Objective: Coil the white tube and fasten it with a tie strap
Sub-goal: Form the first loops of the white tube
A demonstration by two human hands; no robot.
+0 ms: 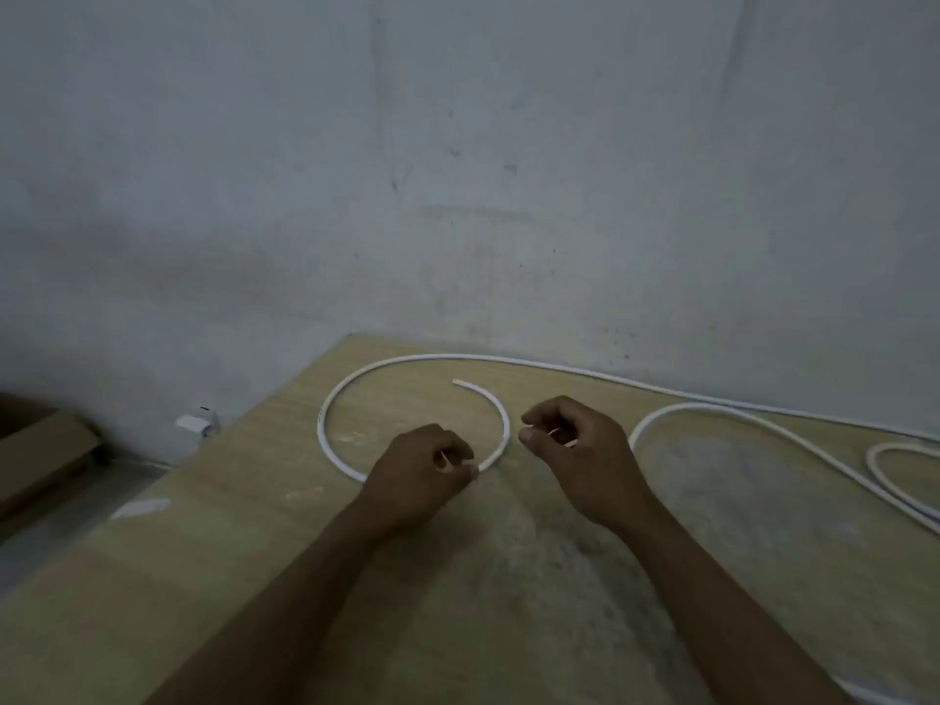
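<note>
White tube [322,429] lies flat on the tabletop [178,552], from centre frame out to the right edge. It makes one near-closed loop in the centre with the free end inside it at top. A long run then follows the back edge under the wall [458,170], and more loose curves lie at right and far right. Left hand [414,473] sits on the near arc of the centre loop, fingers [455,447] curled, thumb and forefinger pinching the tube where it comes out on the hand's right side. Right hand [580,450] hovers just right of the loop, apart from the tube, fingers curled toward the thumb. Pale slivers show between them (nails or the tie strap, cannot tell), so whether it holds anything is unclear. No strap is plainly visible elsewhere. Handling, as a judgement: the tube looks light, thin, smooth and semi-stiff. It holds its curve rather than flopping, so it is likely springy, will want to open when let go, and may kink if bent tight. Best hold is where turns overlap: pinch the stack with one hand while the other feeds slack in from the right in same-size loops. The strap goes on at that pinch. Coiling looks barely begun, with most of the length loose. Lower left, off the tabletop: small white object [196,423] by the wall, brown box [46,450].
</note>
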